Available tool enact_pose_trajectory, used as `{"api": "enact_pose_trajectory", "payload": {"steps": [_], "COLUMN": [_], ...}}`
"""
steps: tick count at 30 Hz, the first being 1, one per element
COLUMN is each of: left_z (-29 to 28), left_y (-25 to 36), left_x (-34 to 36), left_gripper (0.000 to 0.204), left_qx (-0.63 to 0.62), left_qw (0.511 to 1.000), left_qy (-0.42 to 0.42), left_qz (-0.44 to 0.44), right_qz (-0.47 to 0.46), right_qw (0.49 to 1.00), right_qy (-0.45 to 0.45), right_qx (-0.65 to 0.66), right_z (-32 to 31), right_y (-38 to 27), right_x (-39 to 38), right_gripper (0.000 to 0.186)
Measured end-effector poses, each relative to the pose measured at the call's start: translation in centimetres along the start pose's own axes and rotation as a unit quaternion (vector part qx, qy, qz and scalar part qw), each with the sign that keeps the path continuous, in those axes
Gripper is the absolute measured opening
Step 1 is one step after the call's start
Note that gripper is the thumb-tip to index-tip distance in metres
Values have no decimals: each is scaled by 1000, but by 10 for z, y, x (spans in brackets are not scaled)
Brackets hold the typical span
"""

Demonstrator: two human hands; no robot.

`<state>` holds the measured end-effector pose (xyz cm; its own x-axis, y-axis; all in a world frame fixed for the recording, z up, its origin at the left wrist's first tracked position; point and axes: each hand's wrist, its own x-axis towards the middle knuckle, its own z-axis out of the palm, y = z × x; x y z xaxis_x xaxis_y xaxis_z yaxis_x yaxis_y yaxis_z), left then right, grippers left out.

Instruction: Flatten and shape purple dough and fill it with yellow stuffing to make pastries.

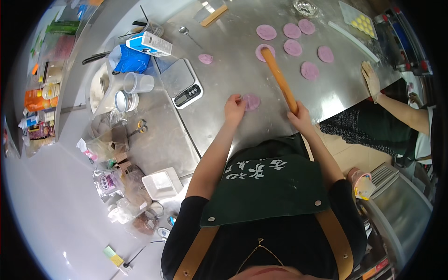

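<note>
At the steel table's near side, my left hand (234,110) has its fingers closed at the left edge of a thin purple dough round (252,101), which lies on the metal. My right hand (301,118) grips the near end of a wooden rolling pin (280,80). The pin slants away to the far left, and its far end overlaps another flattened dough round (262,56). Several more purple rounds, among them one dough round (309,70), lie spread beyond the pin. A small purple dough piece (205,59) sits apart, right of the scale.
Left of my hands stand a digital scale (188,95), a clear plastic cup (139,83) and a carton (149,44). A wooden-handled scraper (214,15) lies at the back. On the right, a co-worker's gloved hand (372,80) rests near a white strip (353,41) and a tray of yellow balls (358,19).
</note>
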<state>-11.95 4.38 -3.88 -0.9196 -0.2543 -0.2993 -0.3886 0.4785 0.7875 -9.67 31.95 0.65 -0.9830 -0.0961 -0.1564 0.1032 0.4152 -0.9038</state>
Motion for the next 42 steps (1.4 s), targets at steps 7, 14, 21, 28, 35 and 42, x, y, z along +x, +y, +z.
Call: {"api": "enact_pose_trajectory", "payload": {"steps": [7,14,21,28,35,42], "left_z": [8,8,2,-5,17,14], "left_y": [21,23,-3,25,22,17], "left_x": [14,-29,-49,-37,-32,-24], "left_gripper": [35,24,35,44,46,39], "left_qx": [194,6,-376,-446,-563,-405], "left_qw": [978,995,907,864,810,883], "left_qy": [-63,-95,-12,8,-43,-64], "left_qz": [34,0,-192,-233,-159,-227], "right_qz": [113,102,76,71,42,48], "right_qw": [986,987,987,986,986,983], "right_qy": [121,113,91,64,49,6], "right_qx": [26,-53,-105,-139,-154,-178], "right_z": [-6,-1,13,21,23,19], "right_y": [37,47,40,33,26,18], "right_x": [-85,-97,-100,-104,-99,-93], "right_gripper": [25,27,27,31,30,31]}}
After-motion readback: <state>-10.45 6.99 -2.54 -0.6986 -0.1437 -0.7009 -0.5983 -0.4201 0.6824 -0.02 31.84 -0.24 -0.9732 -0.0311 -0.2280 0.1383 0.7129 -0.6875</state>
